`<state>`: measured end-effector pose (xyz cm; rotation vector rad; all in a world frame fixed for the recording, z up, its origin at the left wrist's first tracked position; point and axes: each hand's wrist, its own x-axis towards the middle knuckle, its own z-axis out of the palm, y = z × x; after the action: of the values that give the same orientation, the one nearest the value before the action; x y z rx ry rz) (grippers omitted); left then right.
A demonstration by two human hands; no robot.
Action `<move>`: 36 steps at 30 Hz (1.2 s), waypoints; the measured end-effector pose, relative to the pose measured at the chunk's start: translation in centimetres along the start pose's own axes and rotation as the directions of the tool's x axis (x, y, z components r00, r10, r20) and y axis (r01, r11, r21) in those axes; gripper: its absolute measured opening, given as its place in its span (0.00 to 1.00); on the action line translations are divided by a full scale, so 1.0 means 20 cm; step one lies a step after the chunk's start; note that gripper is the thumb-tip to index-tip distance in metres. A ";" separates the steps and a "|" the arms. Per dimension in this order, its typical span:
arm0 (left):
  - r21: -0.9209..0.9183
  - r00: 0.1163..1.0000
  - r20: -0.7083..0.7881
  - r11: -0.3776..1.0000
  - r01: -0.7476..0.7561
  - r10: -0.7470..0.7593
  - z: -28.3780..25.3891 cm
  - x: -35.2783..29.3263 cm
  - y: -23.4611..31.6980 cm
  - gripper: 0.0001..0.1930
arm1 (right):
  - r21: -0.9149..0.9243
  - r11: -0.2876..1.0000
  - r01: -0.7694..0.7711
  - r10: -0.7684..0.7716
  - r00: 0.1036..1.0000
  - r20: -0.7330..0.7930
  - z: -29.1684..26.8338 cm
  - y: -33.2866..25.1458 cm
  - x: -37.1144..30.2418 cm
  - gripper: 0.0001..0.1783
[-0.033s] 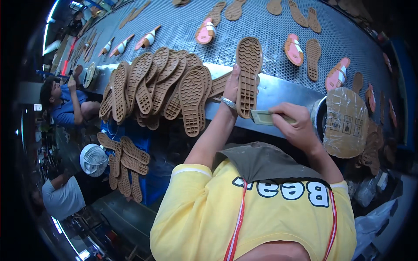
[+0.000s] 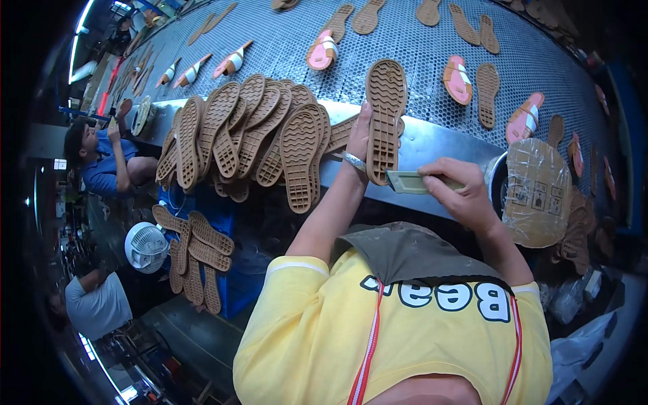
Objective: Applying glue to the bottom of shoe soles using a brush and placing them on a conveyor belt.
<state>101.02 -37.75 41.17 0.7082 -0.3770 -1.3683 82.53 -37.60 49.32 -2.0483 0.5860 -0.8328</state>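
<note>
My left hand (image 2: 360, 138) is closed round a brown shoe sole (image 2: 386, 111), held upright over the bench edge with its zigzag and grid tread facing me. A silver bracelet is on that wrist. My right hand (image 2: 457, 189) is closed on a flat pale green tool (image 2: 412, 182), whose near end sits at the sole's lower end; whether they touch, I cannot tell. Left of my left hand, a heap of brown soles (image 2: 219, 128) rests along the bench edge. One more sole (image 2: 341, 132) lies partly hidden behind my left hand.
Pink-lined sandals (image 2: 457, 81) and loose soles (image 2: 487, 94) lie on the perforated belt (image 2: 418, 50) beyond the metal edge. A round container with a cardboard lid (image 2: 538, 192) stands at right. More soles (image 2: 196, 250), a white fan (image 2: 146, 248) and another person (image 2: 101, 158) are at left.
The belt, sandals and sole heap sit very slightly lower in the picture. Both hands keep nearly the same place and grip.
</note>
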 end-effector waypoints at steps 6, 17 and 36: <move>-0.069 0.996 -0.008 0.994 0.085 -0.086 0.02 -0.17 0.05 0.32 | 0.402 0.845 -0.351 0.188 0.901 0.391 -0.05 0.13 0.15 0.10; -0.131 0.986 0.162 0.989 0.066 -0.045 -0.03 -0.36 0.08 0.29 | -0.320 0.842 0.436 -0.487 0.867 -0.101 0.09 0.19 0.29 0.09; -0.291 0.990 -0.107 0.949 -0.124 0.097 -0.06 -0.53 0.19 0.27 | 0.489 0.872 0.001 -0.285 0.813 0.507 0.25 0.14 0.19 0.06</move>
<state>102.62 -27.04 44.31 0.4901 -0.1308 -1.2476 88.46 -38.89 46.10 -1.7634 -0.1166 -0.3506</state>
